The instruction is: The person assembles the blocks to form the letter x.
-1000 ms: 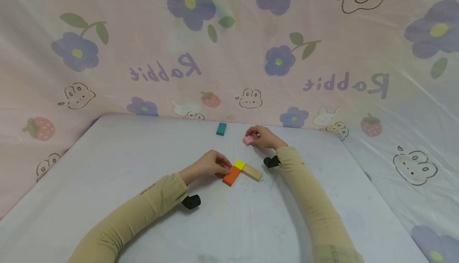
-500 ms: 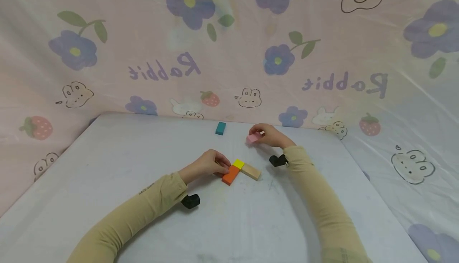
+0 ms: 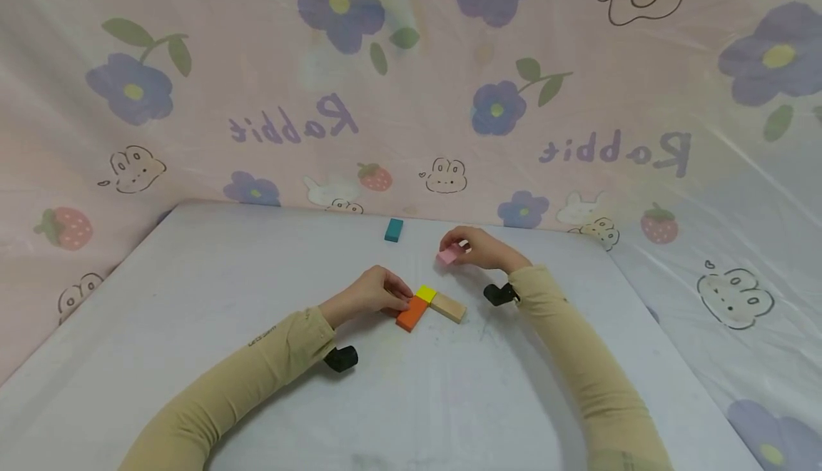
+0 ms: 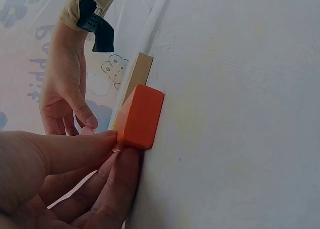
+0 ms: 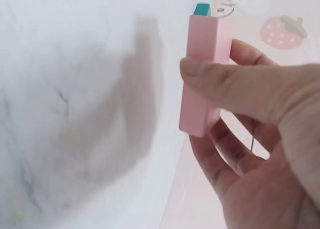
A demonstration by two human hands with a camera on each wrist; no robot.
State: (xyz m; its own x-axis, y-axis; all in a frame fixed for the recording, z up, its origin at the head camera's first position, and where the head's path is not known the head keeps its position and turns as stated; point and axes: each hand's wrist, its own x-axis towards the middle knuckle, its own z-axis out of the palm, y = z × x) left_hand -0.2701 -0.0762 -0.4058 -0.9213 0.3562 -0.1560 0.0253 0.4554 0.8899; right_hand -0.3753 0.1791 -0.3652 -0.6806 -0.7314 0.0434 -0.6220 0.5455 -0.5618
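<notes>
My right hand pinches a pink block between thumb and fingers, holding it over the white table behind the other blocks. Its shadow falls on the table in the right wrist view. My left hand holds the side of an orange block, thumb and fingertips at its edges in the left wrist view. Against the far end of the orange block lies a small yellow block. From there a plain wooden block extends to the right at an angle, the three forming a bent shape.
A teal block lies near the table's back edge. The white table meets a printed cloth behind it. Black camera mounts hang below both wrists.
The right hand, with the pink block, shifted slightly right and then back toward the person, and the block has turned a little. The left hand and the grouped blocks stay in place.
</notes>
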